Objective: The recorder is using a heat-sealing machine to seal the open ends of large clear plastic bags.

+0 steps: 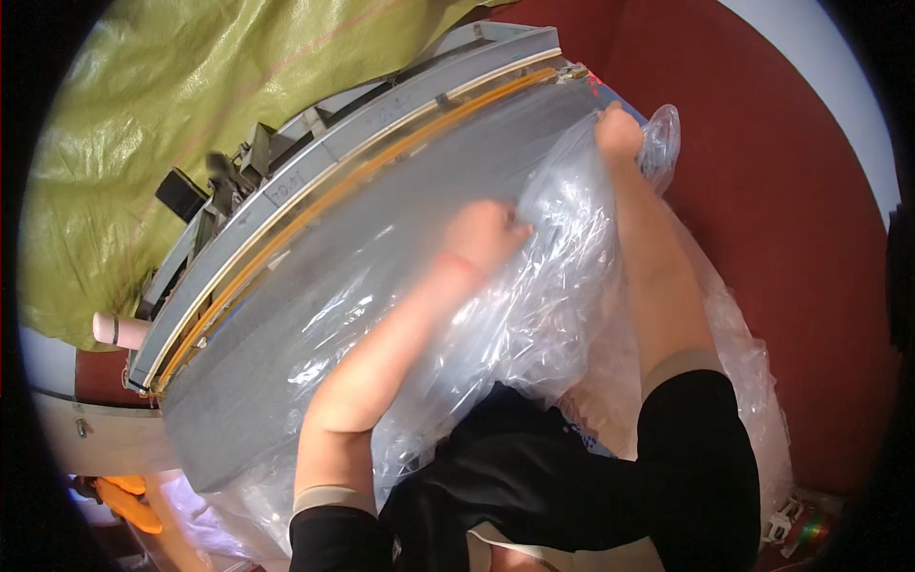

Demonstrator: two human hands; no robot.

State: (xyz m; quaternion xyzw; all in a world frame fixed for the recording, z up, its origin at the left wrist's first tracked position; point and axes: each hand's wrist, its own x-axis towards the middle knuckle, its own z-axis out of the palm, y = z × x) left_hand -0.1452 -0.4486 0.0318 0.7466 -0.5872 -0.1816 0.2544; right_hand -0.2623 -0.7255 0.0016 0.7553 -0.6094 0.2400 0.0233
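A large sheet of clear crinkled plastic [534,315] lies spread over a grey machine bed [315,315] and bunches toward my body. My left hand [486,234] presses on the middle of the plastic with fingers curled into it. My right hand [618,132] reaches to the far corner and pinches the plastic's edge there. A long grey bar with a yellow-orange strip [381,162] runs along the bed's far side.
A green tarpaulin [181,124] covers the area beyond the machine. A dark red floor [782,248] lies to the right. Orange objects [129,505] sit at the lower left, and a small roll of tape [810,529] at the lower right.
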